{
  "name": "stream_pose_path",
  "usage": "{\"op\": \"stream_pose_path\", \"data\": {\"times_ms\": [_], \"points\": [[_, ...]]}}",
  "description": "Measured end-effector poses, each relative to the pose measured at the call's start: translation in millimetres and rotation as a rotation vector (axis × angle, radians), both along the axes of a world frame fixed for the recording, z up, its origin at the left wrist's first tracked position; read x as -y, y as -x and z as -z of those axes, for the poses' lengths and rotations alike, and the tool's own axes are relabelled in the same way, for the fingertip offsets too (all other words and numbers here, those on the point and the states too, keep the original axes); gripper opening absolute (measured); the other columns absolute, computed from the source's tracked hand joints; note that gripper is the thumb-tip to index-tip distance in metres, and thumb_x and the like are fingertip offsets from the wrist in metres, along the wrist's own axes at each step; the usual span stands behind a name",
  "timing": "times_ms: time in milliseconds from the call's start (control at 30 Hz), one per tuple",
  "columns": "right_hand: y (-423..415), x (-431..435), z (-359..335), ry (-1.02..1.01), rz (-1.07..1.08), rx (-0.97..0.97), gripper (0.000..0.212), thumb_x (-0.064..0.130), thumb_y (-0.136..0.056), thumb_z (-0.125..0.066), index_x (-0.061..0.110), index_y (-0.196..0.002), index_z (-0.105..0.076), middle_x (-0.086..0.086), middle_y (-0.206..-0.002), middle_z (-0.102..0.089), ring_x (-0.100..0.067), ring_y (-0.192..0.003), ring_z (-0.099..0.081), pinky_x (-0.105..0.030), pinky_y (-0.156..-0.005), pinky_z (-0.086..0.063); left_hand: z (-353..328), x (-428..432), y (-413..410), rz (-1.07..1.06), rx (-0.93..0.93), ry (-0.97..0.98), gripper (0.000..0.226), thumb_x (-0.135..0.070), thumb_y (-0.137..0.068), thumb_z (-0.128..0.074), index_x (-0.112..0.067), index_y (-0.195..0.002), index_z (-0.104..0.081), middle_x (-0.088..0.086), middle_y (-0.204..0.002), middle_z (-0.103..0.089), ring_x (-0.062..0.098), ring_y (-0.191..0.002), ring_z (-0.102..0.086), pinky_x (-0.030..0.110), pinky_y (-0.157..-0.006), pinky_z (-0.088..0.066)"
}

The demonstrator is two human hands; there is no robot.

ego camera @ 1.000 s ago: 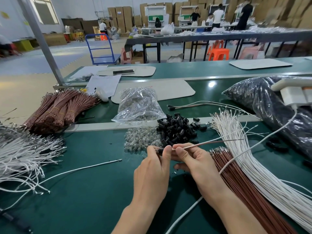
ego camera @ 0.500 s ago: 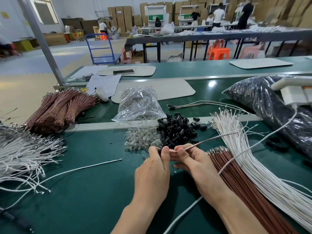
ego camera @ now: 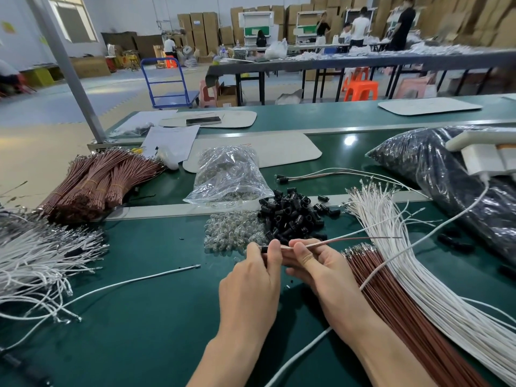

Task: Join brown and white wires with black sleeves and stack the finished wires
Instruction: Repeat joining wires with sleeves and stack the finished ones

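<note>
Mid-join, one sleeve going on and loads left to do

The left hand point(ego camera: 251, 277) has a tight pinch grip on a small black plastic sleeve point(ego camera: 264, 249). The right hand point(ego camera: 315, 263) pinches the thin brown-and-white wire pair point(ego camera: 343, 241), which points off to 2 o'clock right in front of the person. I'd say only a couple of finished sleeved wires point(ego camera: 282, 179) lie at 1 o'clock. The heap of loose black sleeves point(ego camera: 290, 216) at 12 and the fans of loose brown wires point(ego camera: 391, 300) and loose white wires point(ego camera: 430, 280) at 3-4 o'clock suggest most of the job remains. It's a green worktop point(ego camera: 139, 317) in a factory hall, with stacked cardboard boxes point(ego camera: 201, 26) at the back.
</note>
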State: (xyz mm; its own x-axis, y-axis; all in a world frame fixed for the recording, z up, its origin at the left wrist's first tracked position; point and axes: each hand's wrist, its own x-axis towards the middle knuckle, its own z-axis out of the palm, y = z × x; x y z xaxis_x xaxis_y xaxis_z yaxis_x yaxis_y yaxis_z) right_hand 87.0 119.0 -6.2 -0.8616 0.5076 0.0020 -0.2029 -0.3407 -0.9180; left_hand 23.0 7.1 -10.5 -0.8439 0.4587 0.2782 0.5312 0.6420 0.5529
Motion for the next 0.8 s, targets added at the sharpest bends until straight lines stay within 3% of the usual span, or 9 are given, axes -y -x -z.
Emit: {"op": "stream_pose_path", "data": {"times_ms": [333,467,667,800], "points": [[0,-2,2,0.061,-0.042,-0.011,0.029,0.03,-0.087,-0.061,0.006,-0.102,-0.065,-0.015,-0.106,-0.076,-0.025,-0.103,-0.073,-0.02,-0.078,-0.057,2,-1,0,-0.012,0.028,0.028,0.058,-0.07,-0.084,0.008,-0.029,-0.077,-0.031,-0.004,-0.066,-0.055,0.025,-0.077,-0.064,0.039,-0.066,-0.041],[0,0,-4,0.073,-0.05,-0.011,0.022,0.029,-0.089,-0.061,0.014,-0.093,-0.077,-0.015,-0.107,-0.076,-0.025,-0.104,-0.073,-0.02,-0.078,-0.057,1,0,-1,0.018,0.036,-0.011,0.064,-0.07,-0.086,0.01,-0.028,-0.078,-0.038,-0.003,-0.073,-0.061,0.023,-0.078,-0.062,0.04,-0.071,-0.045],[1,2,-9,0.111,-0.004,0.003,0.017,0.029,-0.083,-0.069,0.02,-0.091,-0.08,-0.017,-0.102,-0.076,-0.025,-0.097,-0.075,-0.021,-0.074,-0.058,3,6,0,0.01,0.205,-0.348,0.069,-0.083,-0.085,0.003,-0.037,-0.078,-0.049,-0.007,-0.065,-0.06,0.018,-0.069,-0.057,0.045,-0.07,-0.048],[1,3,-12,0.097,-0.014,0.008,0.026,0.034,-0.079,-0.074,0.015,-0.096,-0.079,-0.017,-0.105,-0.076,-0.025,-0.098,-0.074,-0.02,-0.072,-0.057,-1,4,3,0.071,0.3,-0.537,0.052,-0.068,-0.096,-0.025,-0.028,-0.073,-0.049,-0.001,-0.061,-0.056,0.017,-0.056,-0.048,0.043,-0.06,-0.045]]}}
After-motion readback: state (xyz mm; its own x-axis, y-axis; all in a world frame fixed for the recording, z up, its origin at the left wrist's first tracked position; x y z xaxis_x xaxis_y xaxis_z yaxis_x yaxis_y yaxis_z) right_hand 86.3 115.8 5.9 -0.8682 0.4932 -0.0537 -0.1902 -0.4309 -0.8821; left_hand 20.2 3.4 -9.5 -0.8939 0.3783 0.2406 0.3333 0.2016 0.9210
